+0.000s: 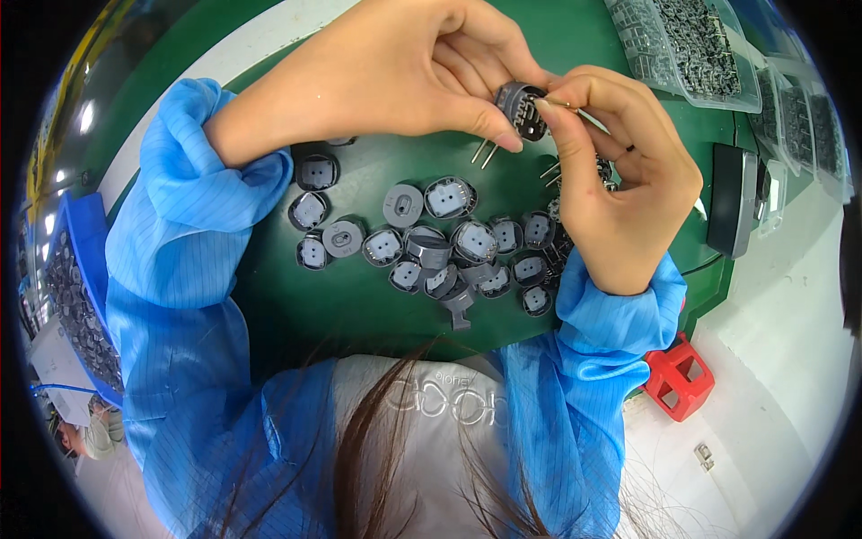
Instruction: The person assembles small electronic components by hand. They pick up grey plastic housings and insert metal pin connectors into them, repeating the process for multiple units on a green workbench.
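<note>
Above the far half of a green table (269, 314), my left hand (386, 76) grips a round dark grey plug housing (521, 108) between thumb and fingers. Two metal prongs stick out of its lower left side, and small metal contacts show inside its open face. My right hand (624, 171) pinches a thin metal pin (564, 105) at that open face; whether the pin touches the inside is hidden by the fingertips. Below my hands lie several similar round grey housings (474, 241), many with light grey inserts. Loose pronged metal parts (561, 238) lie partly behind my right wrist.
A clear plastic box (691, 54) of small metal parts stands far right, with more clear boxes (799, 117) beside it. A black rectangular object (732, 199) lies at the right edge. A blue bin (87, 296) of dark parts is at left; a red plastic stand (680, 377) is lower right.
</note>
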A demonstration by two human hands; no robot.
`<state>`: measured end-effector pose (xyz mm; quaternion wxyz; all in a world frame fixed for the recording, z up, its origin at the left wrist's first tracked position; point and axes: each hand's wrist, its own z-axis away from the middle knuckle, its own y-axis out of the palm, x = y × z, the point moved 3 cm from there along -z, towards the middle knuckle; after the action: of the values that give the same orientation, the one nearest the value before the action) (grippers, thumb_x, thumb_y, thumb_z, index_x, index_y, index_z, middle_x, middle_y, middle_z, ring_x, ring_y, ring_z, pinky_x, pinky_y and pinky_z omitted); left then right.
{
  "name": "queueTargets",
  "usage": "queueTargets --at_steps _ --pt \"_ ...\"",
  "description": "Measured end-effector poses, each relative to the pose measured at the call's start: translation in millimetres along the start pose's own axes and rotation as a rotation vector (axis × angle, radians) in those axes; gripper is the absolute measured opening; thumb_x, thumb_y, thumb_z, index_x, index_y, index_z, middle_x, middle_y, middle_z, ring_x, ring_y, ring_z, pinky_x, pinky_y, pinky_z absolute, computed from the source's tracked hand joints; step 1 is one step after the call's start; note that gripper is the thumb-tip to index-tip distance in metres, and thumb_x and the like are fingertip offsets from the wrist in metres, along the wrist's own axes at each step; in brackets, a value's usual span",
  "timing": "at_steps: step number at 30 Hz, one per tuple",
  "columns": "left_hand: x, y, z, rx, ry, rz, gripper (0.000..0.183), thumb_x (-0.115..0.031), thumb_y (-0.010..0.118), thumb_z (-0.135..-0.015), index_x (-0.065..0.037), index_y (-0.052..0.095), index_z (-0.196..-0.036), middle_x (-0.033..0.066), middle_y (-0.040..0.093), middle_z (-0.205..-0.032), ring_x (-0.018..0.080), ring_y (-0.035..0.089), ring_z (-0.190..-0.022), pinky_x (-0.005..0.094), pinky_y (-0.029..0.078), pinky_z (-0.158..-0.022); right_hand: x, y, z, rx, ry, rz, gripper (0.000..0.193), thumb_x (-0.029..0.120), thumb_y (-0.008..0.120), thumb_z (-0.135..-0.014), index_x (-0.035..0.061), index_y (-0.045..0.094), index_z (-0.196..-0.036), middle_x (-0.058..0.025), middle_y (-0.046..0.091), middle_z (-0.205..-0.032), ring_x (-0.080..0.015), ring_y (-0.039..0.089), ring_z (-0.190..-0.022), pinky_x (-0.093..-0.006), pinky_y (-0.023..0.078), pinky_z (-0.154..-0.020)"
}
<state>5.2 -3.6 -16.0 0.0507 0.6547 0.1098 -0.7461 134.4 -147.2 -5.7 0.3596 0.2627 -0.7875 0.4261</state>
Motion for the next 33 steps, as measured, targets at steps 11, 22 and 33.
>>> queueTargets --at_steps 11,22,33 --pt "8 9 2 -0.109 0.001 -0.138 0.030 0.007 0.080 -0.081 0.004 0.072 -0.110 0.0124 0.075 -0.105 0.0177 0.074 -0.093 0.0280 0.063 -0.083 5 7 1 -0.016 -0.098 0.242 0.016 -0.009 0.076 -0.082 -0.0013 0.072 -0.096 -0.0081 0.073 -0.100 -0.0176 0.073 -0.093 -0.0317 0.066 -0.078" --pt "11 14 4 -0.144 0.070 -0.013 0.035 0.004 0.079 -0.084 0.002 0.070 -0.118 0.0105 0.072 -0.105 0.0147 0.071 -0.095 0.0260 0.060 -0.085 6 5 -1 -0.063 -0.155 0.298 0.017 -0.009 0.077 -0.081 -0.0023 0.072 -0.096 -0.0105 0.072 -0.100 -0.0196 0.073 -0.093 -0.0335 0.064 -0.082" --pt "6 6 8 -0.138 0.060 0.208 0.031 0.008 0.071 -0.084 0.008 0.071 -0.115 0.0099 0.075 -0.088 0.0030 0.063 -0.072 0.0161 0.050 -0.066 -3 17 3 0.222 0.374 -0.642 0.032 0.000 0.058 -0.102 -0.0094 0.056 -0.132 -0.0141 0.067 -0.122 -0.0208 0.064 -0.116 -0.0320 0.052 -0.099"
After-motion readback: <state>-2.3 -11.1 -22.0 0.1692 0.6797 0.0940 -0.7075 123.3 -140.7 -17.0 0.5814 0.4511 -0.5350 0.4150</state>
